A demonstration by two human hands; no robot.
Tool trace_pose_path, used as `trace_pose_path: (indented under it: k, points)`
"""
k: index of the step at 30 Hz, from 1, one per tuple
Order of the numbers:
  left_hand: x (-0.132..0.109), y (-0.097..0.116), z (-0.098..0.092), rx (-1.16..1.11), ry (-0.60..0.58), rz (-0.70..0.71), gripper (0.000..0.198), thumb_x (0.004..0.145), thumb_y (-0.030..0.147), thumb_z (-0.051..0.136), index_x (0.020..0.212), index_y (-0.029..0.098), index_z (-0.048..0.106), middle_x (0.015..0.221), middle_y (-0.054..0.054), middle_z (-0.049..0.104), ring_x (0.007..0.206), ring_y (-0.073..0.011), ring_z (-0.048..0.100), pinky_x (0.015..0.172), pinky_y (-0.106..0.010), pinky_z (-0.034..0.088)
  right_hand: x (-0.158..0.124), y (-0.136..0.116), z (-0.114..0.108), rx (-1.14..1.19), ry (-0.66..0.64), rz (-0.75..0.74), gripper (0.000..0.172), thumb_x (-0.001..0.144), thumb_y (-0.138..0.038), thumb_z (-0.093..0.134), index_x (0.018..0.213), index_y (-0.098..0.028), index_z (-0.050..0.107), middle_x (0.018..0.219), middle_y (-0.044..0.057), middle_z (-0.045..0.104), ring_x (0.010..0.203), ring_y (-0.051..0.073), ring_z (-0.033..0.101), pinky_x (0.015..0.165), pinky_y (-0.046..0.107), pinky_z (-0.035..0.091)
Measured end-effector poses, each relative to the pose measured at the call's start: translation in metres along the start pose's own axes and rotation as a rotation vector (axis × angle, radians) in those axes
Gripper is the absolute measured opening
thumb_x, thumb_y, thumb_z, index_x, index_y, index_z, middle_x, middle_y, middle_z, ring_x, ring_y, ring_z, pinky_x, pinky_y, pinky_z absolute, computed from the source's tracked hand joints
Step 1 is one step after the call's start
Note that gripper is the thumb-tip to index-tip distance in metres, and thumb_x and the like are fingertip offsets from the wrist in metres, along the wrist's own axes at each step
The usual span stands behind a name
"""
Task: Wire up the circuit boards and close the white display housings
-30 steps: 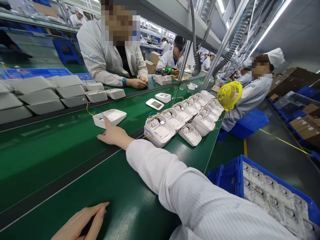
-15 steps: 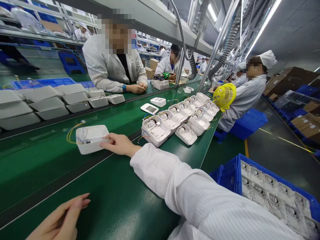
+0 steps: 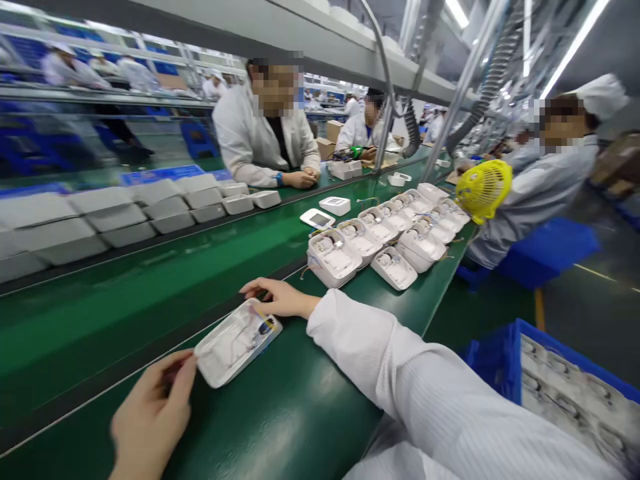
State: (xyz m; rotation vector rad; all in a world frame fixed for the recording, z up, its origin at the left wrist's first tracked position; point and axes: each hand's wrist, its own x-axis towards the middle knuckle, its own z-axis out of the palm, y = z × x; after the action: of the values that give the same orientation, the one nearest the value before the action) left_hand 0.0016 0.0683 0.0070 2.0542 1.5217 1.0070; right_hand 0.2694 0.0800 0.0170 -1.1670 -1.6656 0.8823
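Note:
A white plastic housing (image 3: 227, 343), shaped like a shallow open tray with thin wires and a small dark part inside, is tilted at the near edge of the belt, over the green bench. My left hand (image 3: 155, 403) pinches its near left corner between thumb and fingers. At the far right corner, my right hand (image 3: 283, 298) has its thumb by the inner rim and its fingers reaching over the outside. Several similar white housings (image 3: 333, 260) with motors and wires stand in rows beyond my right hand.
Stacked white shells (image 3: 120, 217) line the belt's far side. A white display unit (image 3: 317, 219) lies near the rows. A yellow fan (image 3: 484, 190) stands at the bench edge. A blue crate (image 3: 517, 360) of parts is at lower right. Co-workers sit across and to the right.
The housing has come off the belt toward me in my right hand and turned. My left hand has moved up and closed on its near corner. The view has shifted left.

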Motion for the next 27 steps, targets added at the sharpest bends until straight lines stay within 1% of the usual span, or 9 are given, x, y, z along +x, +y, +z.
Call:
trace_pose_path:
  k: [3, 6, 9, 12, 15, 18, 20, 24, 27]
  points:
    - [-0.003, 0.009, -0.005, 0.014, -0.054, -0.053, 0.041, 0.083, 0.050, 0.052, 0.108, 0.020, 0.067, 0.101, -0.006, 0.073, 0.084, -0.0224, 0.069, 0.068, -0.031, 0.055, -0.002, -0.001, 0.002, -0.055, -0.086, -0.004, 0.025, 0.090, -0.027, 0.062, 0.113, -0.017, 0.067, 0.112, 0.005, 0.070, 0.099, 0.014, 0.064, 0.082, 0.022, 0.046]
    - [-0.022, 0.020, -0.009, 0.033, -0.023, 0.092, 0.043, 0.087, 0.046, 0.048, 0.114, 0.017, 0.064, 0.125, -0.012, 0.066, 0.112, -0.0284, 0.063, 0.090, -0.040, 0.055, -0.004, -0.002, 0.005, -0.070, -0.164, -0.036, 0.022, 0.089, -0.029, 0.063, 0.105, -0.016, 0.072, 0.104, 0.003, 0.073, 0.094, 0.016, 0.066, 0.083, 0.023, 0.047]
    - [-0.047, 0.028, -0.004, 0.015, -0.064, 0.112, 0.046, 0.092, 0.045, 0.045, 0.125, 0.017, 0.058, 0.144, -0.015, 0.051, 0.131, -0.0320, 0.052, 0.095, -0.045, 0.055, -0.005, -0.002, 0.008, -0.131, -0.182, -0.036, 0.024, 0.091, -0.036, 0.061, 0.093, -0.016, 0.076, 0.090, 0.002, 0.075, 0.086, 0.016, 0.068, 0.078, 0.023, 0.049]
    - [-0.061, 0.029, 0.005, 0.063, -0.177, 0.149, 0.046, 0.094, 0.040, 0.043, 0.132, 0.016, 0.055, 0.152, -0.016, 0.044, 0.144, -0.0348, 0.037, 0.111, -0.056, 0.042, -0.004, 0.000, 0.011, -0.224, -0.082, -0.010, 0.039, 0.100, -0.040, 0.046, 0.091, -0.015, 0.076, 0.088, 0.004, 0.076, 0.084, 0.017, 0.069, 0.078, 0.027, 0.052]
    - [-0.061, 0.027, 0.010, 0.076, -0.249, 0.158, 0.045, 0.094, 0.035, 0.042, 0.132, 0.014, 0.056, 0.154, -0.017, 0.043, 0.146, -0.0351, 0.036, 0.114, -0.057, 0.038, 0.001, 0.001, 0.012, -0.362, 0.075, 0.004, 0.040, 0.102, -0.036, 0.041, 0.099, -0.016, 0.076, 0.108, 0.009, 0.074, 0.103, 0.020, 0.065, 0.096, 0.035, 0.048]
    - [-0.059, 0.026, 0.010, 0.075, -0.250, 0.177, 0.045, 0.093, 0.032, 0.046, 0.133, 0.015, 0.057, 0.153, -0.016, 0.044, 0.145, -0.0353, 0.038, 0.113, -0.057, 0.039, 0.011, 0.003, 0.008, -0.520, 0.143, 0.002, 0.029, 0.097, -0.034, 0.052, 0.096, -0.020, 0.078, 0.134, 0.008, 0.063, 0.127, 0.022, 0.052, 0.114, 0.039, 0.035]
    - [-0.059, 0.029, 0.009, 0.065, -0.250, 0.193, 0.044, 0.091, 0.028, 0.047, 0.132, 0.016, 0.058, 0.153, -0.015, 0.045, 0.144, -0.0349, 0.040, 0.112, -0.057, 0.039, 0.025, 0.005, 0.003, -0.624, 0.163, 0.031, 0.026, 0.095, -0.034, 0.056, 0.097, -0.021, 0.078, 0.149, 0.007, 0.049, 0.139, 0.024, 0.038, 0.119, 0.040, 0.028]
    - [-0.059, 0.035, 0.006, 0.037, -0.266, 0.202, 0.044, 0.088, 0.023, 0.051, 0.130, 0.016, 0.059, 0.152, -0.016, 0.047, 0.143, -0.0336, 0.042, 0.113, -0.057, 0.038, 0.067, 0.016, -0.016, -0.797, 0.259, 0.231, 0.035, 0.090, -0.035, 0.062, 0.117, -0.016, 0.073, 0.162, 0.011, 0.026, 0.149, 0.034, 0.015, 0.120, 0.049, 0.021]
    - [-0.059, 0.037, 0.005, 0.022, -0.268, 0.189, 0.044, 0.087, 0.022, 0.052, 0.130, 0.017, 0.059, 0.152, -0.015, 0.046, 0.143, -0.0329, 0.041, 0.114, -0.056, 0.037, 0.094, 0.027, -0.036, -0.861, 0.361, 0.460, 0.045, 0.092, -0.042, 0.058, 0.126, -0.015, 0.068, 0.161, 0.017, 0.025, 0.147, 0.041, 0.017, 0.116, 0.057, 0.025]
